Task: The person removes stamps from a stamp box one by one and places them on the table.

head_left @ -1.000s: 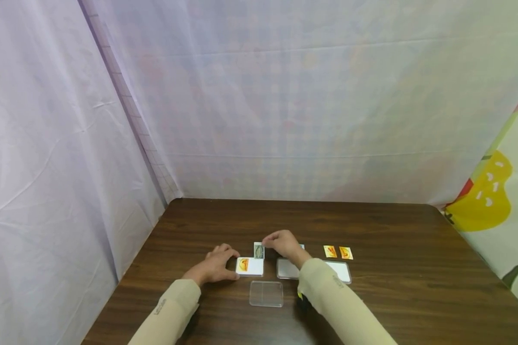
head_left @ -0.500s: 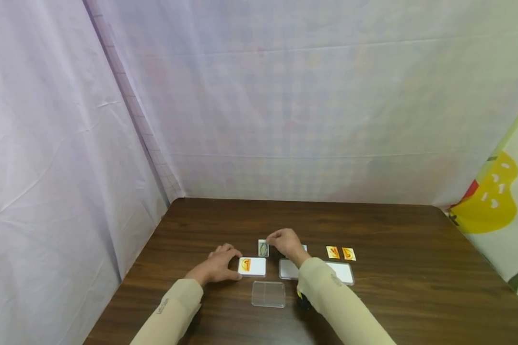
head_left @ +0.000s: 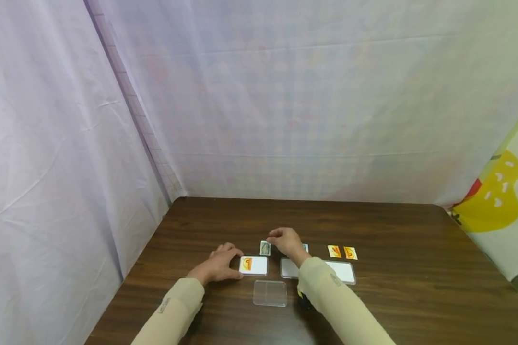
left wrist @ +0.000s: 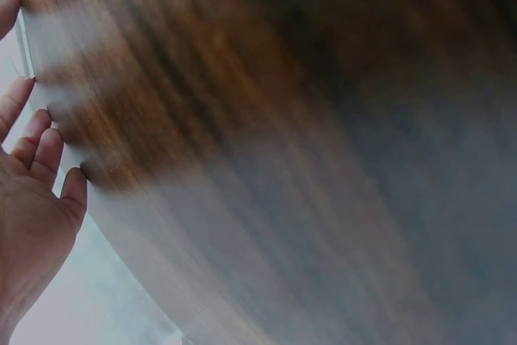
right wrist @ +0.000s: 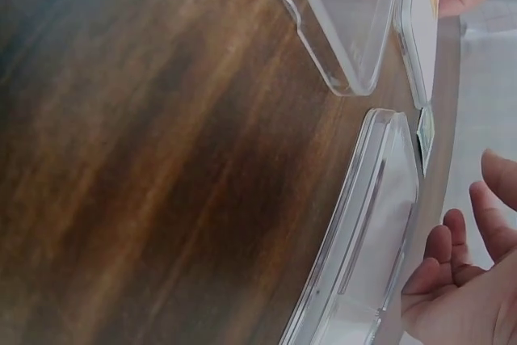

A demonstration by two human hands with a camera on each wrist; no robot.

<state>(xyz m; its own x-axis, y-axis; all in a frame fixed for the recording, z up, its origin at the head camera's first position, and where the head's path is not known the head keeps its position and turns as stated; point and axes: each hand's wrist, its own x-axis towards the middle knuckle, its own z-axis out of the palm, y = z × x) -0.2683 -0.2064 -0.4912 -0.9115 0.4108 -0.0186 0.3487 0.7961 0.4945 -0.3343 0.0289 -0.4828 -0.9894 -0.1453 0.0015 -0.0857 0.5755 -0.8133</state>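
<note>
My left hand holds the left end of a clear plastic case with a white inside, thumb and index finger at its two corners. An orange picture card covers the left part of the white. Just beyond the case's far right corner lies a green-grey picture card. My right hand is over that card's right edge in the head view. In the right wrist view its fingers are loosely bent with nothing between them, and the green-grey card lies apart from them.
Nearer me lies a clear plastic cover. Another case is partly under my right sleeve, with a white one beside it. Two orange cards and a bluish card lie farther back. A black and yellow object shows by the sleeve.
The green-grey card has moved slightly away from the case, so a gap now shows between them. My right hand has shifted a little with it. My left hand stays at the case.
</note>
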